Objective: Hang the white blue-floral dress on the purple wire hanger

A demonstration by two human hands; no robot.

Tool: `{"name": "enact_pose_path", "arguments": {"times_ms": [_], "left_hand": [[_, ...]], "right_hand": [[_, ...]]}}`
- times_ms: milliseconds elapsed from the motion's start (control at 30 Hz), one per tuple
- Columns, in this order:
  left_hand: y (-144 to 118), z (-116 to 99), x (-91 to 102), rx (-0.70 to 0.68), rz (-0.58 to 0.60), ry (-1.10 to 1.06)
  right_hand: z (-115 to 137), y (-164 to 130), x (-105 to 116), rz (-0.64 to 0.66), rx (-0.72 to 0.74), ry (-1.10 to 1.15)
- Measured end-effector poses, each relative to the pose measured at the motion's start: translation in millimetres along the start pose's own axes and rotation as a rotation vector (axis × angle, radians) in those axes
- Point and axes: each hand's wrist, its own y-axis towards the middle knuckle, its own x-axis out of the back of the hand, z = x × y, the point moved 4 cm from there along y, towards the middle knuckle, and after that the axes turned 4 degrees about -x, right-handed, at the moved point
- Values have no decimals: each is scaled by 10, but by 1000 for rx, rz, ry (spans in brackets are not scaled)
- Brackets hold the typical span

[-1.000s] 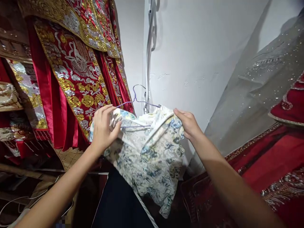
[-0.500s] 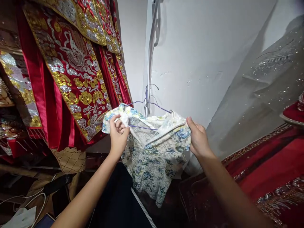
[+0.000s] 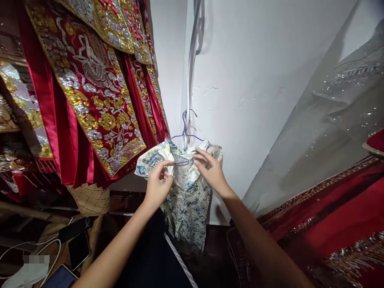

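A white dress with a blue, green and yellow floral print [image 3: 189,216] hangs on a thin purple hanger [image 3: 184,135]. My left hand [image 3: 159,182] pinches the edge of its neckline on the left side, by the white inner facing. On the opposite side of the collar is my right hand [image 3: 211,173], its fingers stretched and apart, touching the fabric near the neck opening. The short left sleeve [image 3: 147,162] spreads outward past my left hand. Part of the hanger's lower bar shows through the neckline between both hands.
A red costume with gold and silver embroidery [image 3: 105,104] hangs at left. A white strap [image 3: 189,80] runs down the wall [image 3: 246,80] above the hanger. Sheer sparkly fabric [image 3: 306,132] and red fabric [image 3: 345,212] are at right. Phones [image 3: 78,250] and cables lie lower left.
My right hand has left the dress's right sleeve and moved left to the collar. The right sleeve now hangs loose. My left hand has shifted slightly right, still at the neckline.
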Motion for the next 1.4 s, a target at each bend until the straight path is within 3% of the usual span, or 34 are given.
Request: {"name": "enact_pose_path", "arguments": {"times_ms": [67, 133, 300, 367, 500, 633, 700, 867, 1000, 1167, 1400], "left_hand": [[-32, 8, 14, -7, 12, -2], [-49, 16, 52, -6, -4, -8], [-51, -28, 131, -13, 3, -69], [-99, -21, 101, -35, 34, -125], [-471, 259, -116, -28, 53, -153], [-1069, 728, -414, 167, 28, -25], [-1269, 830, -519, 236, 43, -14], [-1317, 706, -555, 219, 113, -25], [-1334, 688, -498, 243, 141, 57], [-1470, 711, -531, 286, 134, 56], [-1452, 573, -596, 300, 179, 57]], "right_hand": [[-11, -60, -220, 127, -18, 125], [-135, -167, -397, 187, -78, 89], [-702, -584, -730, 534, -284, -287], [-793, -758, -756, 585, -285, -382], [-620, -1039, -724, 603, -210, -427], [-293, -1148, -699, 635, -108, -448], [-176, -1145, -704, 653, -70, -455], [-112, -1121, -720, 614, -58, -411], [-209, -1119, -690, 488, -64, -283], [-282, -1053, -581, 320, 27, -256], [-331, -1069, -534, 334, 21, -258]]}}
